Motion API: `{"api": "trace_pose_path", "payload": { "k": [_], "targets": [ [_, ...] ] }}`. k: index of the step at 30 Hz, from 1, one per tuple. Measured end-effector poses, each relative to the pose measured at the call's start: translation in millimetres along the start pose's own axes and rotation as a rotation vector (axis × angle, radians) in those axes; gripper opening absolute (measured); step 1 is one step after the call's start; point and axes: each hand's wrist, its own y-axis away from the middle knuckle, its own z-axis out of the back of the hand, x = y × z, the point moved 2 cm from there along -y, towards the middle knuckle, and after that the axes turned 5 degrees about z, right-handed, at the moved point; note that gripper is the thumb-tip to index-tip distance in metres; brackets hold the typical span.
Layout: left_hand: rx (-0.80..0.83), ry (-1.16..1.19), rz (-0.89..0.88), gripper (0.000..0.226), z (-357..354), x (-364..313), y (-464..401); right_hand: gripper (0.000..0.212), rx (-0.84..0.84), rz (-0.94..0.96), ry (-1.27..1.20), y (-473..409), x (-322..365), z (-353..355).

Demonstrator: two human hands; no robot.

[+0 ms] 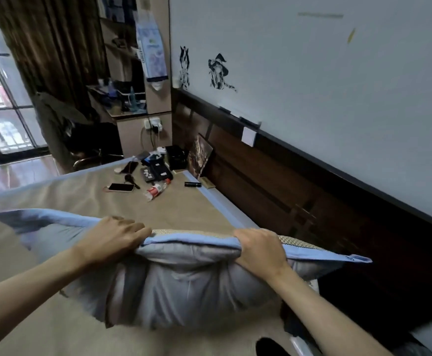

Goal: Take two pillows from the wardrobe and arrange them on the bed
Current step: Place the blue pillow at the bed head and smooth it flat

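Observation:
A light blue pillow (179, 286) with a woven mat-like top face hangs above the bed (63, 196), which is covered by a beige sheet with a blue border. My left hand (114, 238) grips the pillow's upper edge left of centre. My right hand (260, 249) grips the same edge further right. The pillow bulges below both hands, and its lower part is near or on the sheet. No second pillow is in view, and no wardrobe shows.
At the bed's far corner lie phones (121, 187), a plastic bottle (157, 190), keys, a black box (175, 156) and other small items. A dark wooden headboard (274, 181) runs along the right wall. A desk with shelves (130, 98), a curtain and a window stand beyond.

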Motion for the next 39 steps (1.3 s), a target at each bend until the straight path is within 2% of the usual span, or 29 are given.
{"api": "trace_pose_path", "payload": {
  "k": [1,3,7,12,14,15,16,17,19,20,21,23,25,28,30,35,39],
  "targets": [
    [0.015,-0.005,-0.015,0.010,-18.6,21.7,-29.0,0.031,0.027,-0.021,0.033,-24.0,-13.7,-10.6],
    [0.034,-0.007,-0.032,0.011,-49.5,64.1,-90.4,0.033,0.029,-0.064,0.087,-70.4,-43.8,-27.7],
    [-0.068,0.012,-0.063,0.008,-102.4,125.5,-194.4,0.042,-0.036,-0.143,0.202,-135.3,-98.6,-53.5],
    [-0.160,0.022,-0.097,0.015,-203.8,140.0,-256.9,0.040,-0.067,-0.313,0.181,-139.4,-116.6,-126.0],
    [-0.097,0.059,-0.114,0.019,-257.3,128.6,-262.6,0.033,0.043,-0.404,0.141,-126.4,-101.5,-176.3],
    [-0.006,0.063,-0.109,0.022,-286.4,122.4,-260.6,0.031,0.169,-0.433,0.114,-118.0,-89.1,-204.0],
    [0.159,0.042,-0.070,0.024,-316.1,116.0,-253.6,0.032,0.321,-0.429,0.084,-107.2,-74.9,-231.5],
    [0.384,0.000,-0.024,0.028,-345.1,110.4,-242.2,0.036,0.480,-0.406,0.018,-95.0,-60.1,-257.7],
    [0.847,-0.052,0.101,0.048,-392.5,101.3,-206.9,0.050,0.773,-0.409,-0.225,-71.6,-35.6,-295.9],
    [1.002,-0.025,0.174,0.055,-410.3,97.0,-191.0,0.057,0.867,-0.435,-0.319,-63.0,-29.8,-305.6],
    [1.105,0.028,0.243,0.058,-422.5,92.8,-177.5,0.061,0.906,-0.462,-0.371,-58.4,-29.6,-308.9],
    [1.196,0.063,0.257,0.073,-431.1,88.8,-159.5,0.065,0.919,-0.521,-0.397,-55.7,-39.9,-306.5],
    [1.196,0.036,0.162,0.084,-425.2,87.8,-156.4,0.073,0.917,-0.593,-0.399,-58.1,-57.9,-298.4],
    [1.055,0.122,0.117,0.069,-410.9,88.1,-170.1,0.064,0.894,-0.641,-0.399,-70.7,-83.9,-286.0],
    [0.954,0.173,0.115,0.063,-397.7,83.7,-182.6,0.057,0.880,-0.654,-0.385,-78.2,-93.1,-280.4],
    [0.771,0.257,0.124,0.065,-372.6,67.5,-199.6,0.059,0.839,-0.647,-0.326,-91.0,-97.8,-274.3],
    [0.706,0.277,0.186,0.074,-370.6,59.6,-197.0,0.075,0.786,-0.629,-0.365,-96.9,-95.2,-284.6]
  ]
}}
